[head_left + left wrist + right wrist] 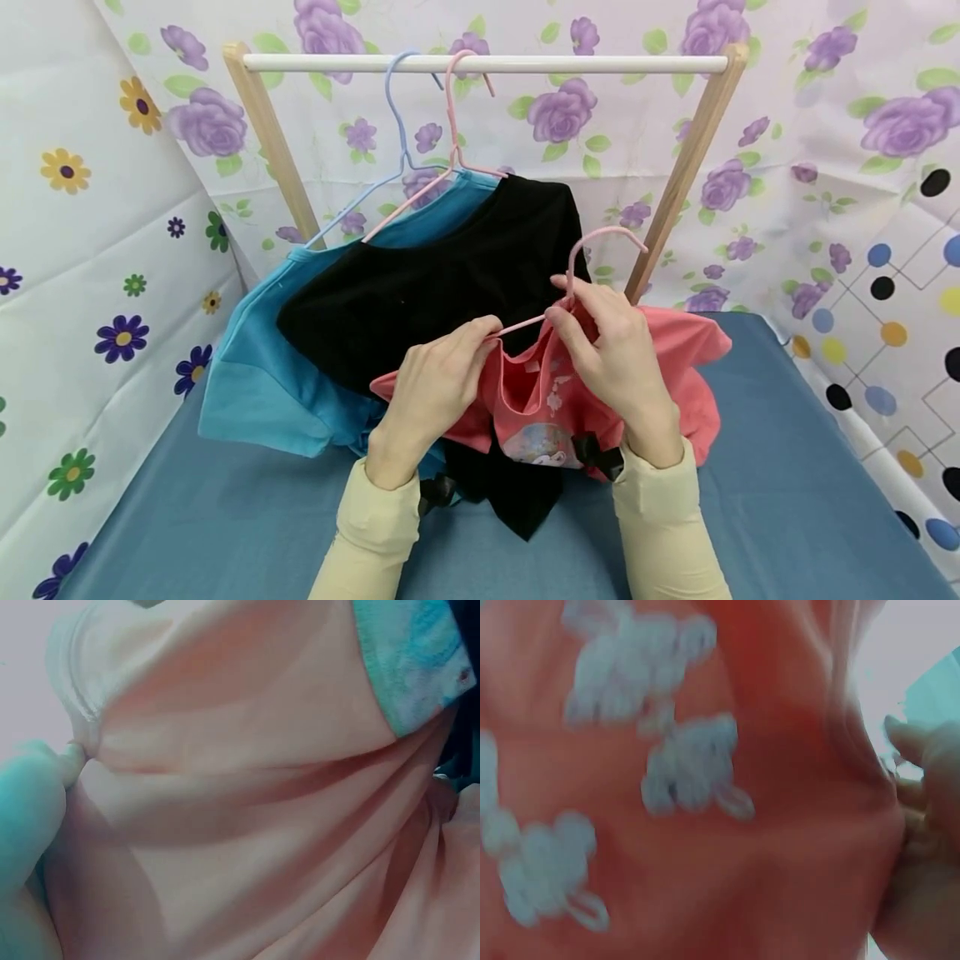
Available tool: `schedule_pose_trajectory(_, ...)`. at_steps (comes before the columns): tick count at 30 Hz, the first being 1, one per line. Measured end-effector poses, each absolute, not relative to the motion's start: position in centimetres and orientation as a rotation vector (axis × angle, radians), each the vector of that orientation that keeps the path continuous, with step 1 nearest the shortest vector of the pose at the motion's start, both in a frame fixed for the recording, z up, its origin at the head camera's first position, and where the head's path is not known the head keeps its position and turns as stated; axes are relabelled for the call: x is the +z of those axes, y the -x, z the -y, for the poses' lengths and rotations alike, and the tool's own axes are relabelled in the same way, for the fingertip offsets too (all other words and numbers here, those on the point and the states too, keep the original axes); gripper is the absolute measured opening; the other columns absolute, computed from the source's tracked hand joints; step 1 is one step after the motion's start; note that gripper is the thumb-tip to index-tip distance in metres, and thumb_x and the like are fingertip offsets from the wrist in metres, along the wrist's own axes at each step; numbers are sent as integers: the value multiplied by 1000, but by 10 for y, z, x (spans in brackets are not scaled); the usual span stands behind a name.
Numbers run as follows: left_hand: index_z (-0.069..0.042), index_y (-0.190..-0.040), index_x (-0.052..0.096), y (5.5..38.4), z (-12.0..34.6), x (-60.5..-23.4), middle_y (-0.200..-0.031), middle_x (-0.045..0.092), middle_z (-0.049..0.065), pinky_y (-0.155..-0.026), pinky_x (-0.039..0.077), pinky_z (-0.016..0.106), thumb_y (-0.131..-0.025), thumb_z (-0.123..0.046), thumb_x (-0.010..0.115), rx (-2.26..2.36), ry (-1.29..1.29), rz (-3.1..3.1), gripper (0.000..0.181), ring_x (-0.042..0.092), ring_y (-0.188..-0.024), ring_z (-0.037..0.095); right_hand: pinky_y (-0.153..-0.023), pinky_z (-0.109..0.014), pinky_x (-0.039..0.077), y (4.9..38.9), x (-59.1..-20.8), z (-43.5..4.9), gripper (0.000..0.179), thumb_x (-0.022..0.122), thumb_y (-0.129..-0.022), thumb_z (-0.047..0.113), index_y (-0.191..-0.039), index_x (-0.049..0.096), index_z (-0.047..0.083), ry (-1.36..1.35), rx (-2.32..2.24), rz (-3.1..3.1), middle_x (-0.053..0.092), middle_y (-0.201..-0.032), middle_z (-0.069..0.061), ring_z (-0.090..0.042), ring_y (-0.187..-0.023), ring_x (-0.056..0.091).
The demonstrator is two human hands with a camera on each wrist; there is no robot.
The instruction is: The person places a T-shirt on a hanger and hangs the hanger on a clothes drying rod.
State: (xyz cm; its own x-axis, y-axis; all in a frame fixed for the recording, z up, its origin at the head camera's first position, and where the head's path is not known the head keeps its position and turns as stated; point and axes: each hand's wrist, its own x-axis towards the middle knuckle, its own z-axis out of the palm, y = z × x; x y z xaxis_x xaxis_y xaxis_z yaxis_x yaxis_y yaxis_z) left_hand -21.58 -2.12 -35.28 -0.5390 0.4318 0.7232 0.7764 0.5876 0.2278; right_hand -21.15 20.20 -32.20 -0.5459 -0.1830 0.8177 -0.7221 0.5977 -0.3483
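A coral-pink T-shirt (690, 358) with a printed front hangs in the hands on a pink hanger (574, 262), whose hook points up and to the right. My left hand (431, 383) pinches the neckline at the left shoulder, by the hanger's arm. My right hand (622, 362) pinches the collar close below the hook. The left wrist view has the thumb on the neckline edge of the shirt (225, 817). White figures cover the shirt (795, 870) in the right wrist view, with fingers gripping its edge. Inside the shirt, most of the hanger is hidden.
Behind the hands stands a wooden rack with a white rail (600, 64). A black top (450, 292) on a pink hanger and a blue top (262, 375) on a blue hanger hang from it. Blue cloth (225, 517) covers the table; patterned sheets surround it.
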Motion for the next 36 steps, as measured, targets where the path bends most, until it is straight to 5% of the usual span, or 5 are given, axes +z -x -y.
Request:
schedule_pose_trajectory(4, -9, -119, 61, 218, 30, -351, -105, 68, 3, -63, 53, 26, -101, -16, 56, -767, 940, 2172, 20, 58, -65, 11, -75, -32, 46, 211, -321, -212, 38, 55, -102, 31, -125, 58, 1, -745, 916, 2068, 63, -102, -11, -19, -83, 58)
schedule_pose_trajectory(12, -8, -117, 63, 220, 55, -345, -98, 68, 3, -56, 50, 28, -100, -15, 58, -826, 833, 2131, 20, 54, -60, 11, -69, -31, 41, 219, -324, -234, 19, 72, -88, 4, -107, 69, 7, -802, 806, 2116, 62, -87, -3, -14, -73, 52)
schedule_pose_trajectory(20, -8, -118, 62, 219, 76, -341, -83, 65, 5, -51, 46, 29, -95, -9, 65, -822, 742, 2105, 24, 51, -55, 12, -71, -36, 42, 227, -331, -256, 16, 77, -82, 3, -97, 73, 6, -763, 746, 2084, 69, -86, -6, -20, -75, 59)
schedule_pose_trajectory(28, -8, -119, 61, 219, 82, -340, -76, 61, 3, -49, 42, 31, -94, -8, 65, -817, 724, 2079, 25, 48, -53, 13, -59, -20, 37, 234, -340, -277, 5, 77, -83, 6, -82, 73, 7, -730, 847, 2010, 65, -74, -2, -6, -62, 50)
schedule_pose_trajectory(36, -9, -121, 62, 216, 91, -340, -67, 56, 4, -45, 37, 31, -90, -7, 71, -782, 688, 2026, 32, 41, -49, 11, -54, -21, 30, 230, -339, -277, 19, 86, -73, 7, -74, 67, 8, -797, 937, 2029, 54, -67, 0, -5, -60, 41)
